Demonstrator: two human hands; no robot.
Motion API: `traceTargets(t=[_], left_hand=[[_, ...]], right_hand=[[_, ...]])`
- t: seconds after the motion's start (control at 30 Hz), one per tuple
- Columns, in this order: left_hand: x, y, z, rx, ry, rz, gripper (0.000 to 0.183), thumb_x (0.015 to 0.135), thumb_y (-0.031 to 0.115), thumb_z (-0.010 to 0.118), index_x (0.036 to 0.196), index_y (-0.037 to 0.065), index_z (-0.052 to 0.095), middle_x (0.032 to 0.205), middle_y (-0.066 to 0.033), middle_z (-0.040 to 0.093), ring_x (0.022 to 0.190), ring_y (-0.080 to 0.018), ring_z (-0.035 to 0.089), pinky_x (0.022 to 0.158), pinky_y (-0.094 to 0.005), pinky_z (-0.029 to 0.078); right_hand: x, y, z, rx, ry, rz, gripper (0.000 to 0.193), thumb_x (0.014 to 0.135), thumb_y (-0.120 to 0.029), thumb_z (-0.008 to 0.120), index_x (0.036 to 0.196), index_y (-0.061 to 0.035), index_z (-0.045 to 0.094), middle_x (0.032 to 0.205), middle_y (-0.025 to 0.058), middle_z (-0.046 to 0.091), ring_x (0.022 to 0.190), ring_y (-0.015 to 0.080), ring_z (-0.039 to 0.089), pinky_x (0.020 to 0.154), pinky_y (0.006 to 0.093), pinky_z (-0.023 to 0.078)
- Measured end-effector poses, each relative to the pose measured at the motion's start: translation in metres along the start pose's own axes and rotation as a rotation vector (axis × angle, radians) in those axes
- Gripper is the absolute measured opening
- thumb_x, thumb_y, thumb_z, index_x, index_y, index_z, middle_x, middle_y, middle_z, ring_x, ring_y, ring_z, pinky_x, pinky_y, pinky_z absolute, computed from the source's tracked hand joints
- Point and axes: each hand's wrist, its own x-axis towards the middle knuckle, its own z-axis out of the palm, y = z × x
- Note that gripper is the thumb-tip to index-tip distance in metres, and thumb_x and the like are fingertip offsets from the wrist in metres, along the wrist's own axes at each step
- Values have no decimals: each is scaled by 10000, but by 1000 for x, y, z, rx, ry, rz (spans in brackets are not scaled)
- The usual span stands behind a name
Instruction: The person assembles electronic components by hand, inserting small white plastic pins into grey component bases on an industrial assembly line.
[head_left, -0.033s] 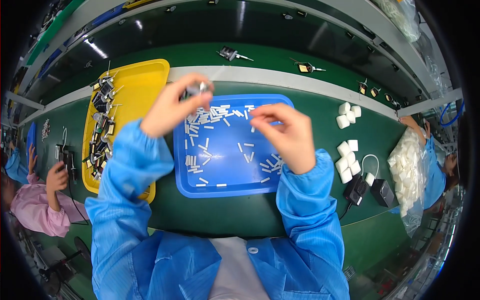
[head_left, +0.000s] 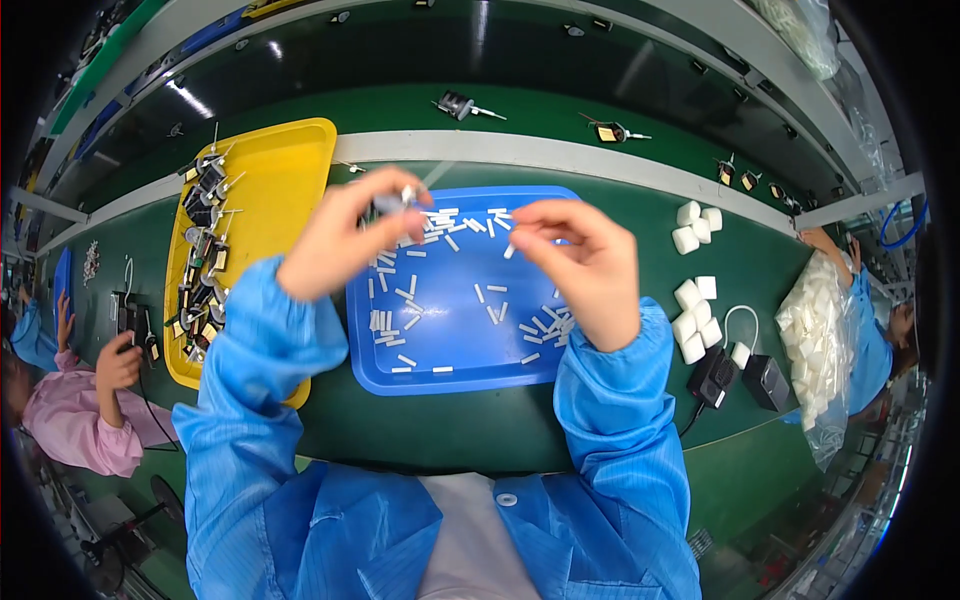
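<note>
Head view: left hand (head_left: pixel 340 238) clamped a blurred component (head_left: pixel 394 203) over the blue tray (head_left: pixel 430 335), obscuring its far-left corner; right hand (head_left: pixel 588 265) hovered above white sticks (head_left: pixel 383 322), its grip indeterminable. Yellow tray (head_left: pixel 268 190) stood left; white blocks (head_left: pixel 686 295) and 2 black boxes (head_left: pixel 765 385), right.

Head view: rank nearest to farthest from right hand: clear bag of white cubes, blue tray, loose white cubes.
From the right hand:
1. Blue tray: overlapped by the hand in this view, extending left.
2. Loose white cubes: on the table, to its right.
3. Clear bag of white cubes: farther right, past the loose ones.
</note>
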Motion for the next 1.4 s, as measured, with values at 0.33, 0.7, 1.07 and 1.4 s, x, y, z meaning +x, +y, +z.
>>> traceTargets(t=[0.33, 0.7, 1.07, 1.4], left_hand=[[-41, 42, 35, 116, -40, 136, 214, 812, 105, 682, 1005, 39, 617, 893, -104, 662, 795, -239, 657, 705, -290, 509], [-43, 38, 33, 162, 18, 171, 198, 804, 118, 690, 968, 38, 611, 885, -109, 661, 791, -256, 657, 664, -297, 503], [-36, 34, 38, 346, 30, 251, 292, 747, 112, 757, 969, 44, 581, 866, -96, 659, 793, -233, 662, 687, -288, 523], [-28, 32, 37, 431, 30, 347, 252, 773, 172, 725, 930, 82, 550, 739, -100, 609, 684, -277, 622, 589, -344, 485]], right_hand=[[-19, -23, 9, 236, 98, -194, 174, 776, 73, 680, 937, 27, 632, 953, 120, 632, 883, 186, 654, 767, 278, 562], [-17, -30, 3, 83, 114, -170, 157, 775, 46, 682, 927, 15, 661, 927, 100, 639, 855, 183, 649, 729, 280, 571], [-14, -29, 8, -96, -114, -104, 140, 779, 42, 673, 916, 11, 673, 903, 98, 649, 805, 175, 658, 690, 273, 580], [-12, -22, 5, -250, -173, -122, 108, 775, -21, 702, 877, -5, 674, 849, 90, 637, 717, 177, 641, 621, 264, 546]])
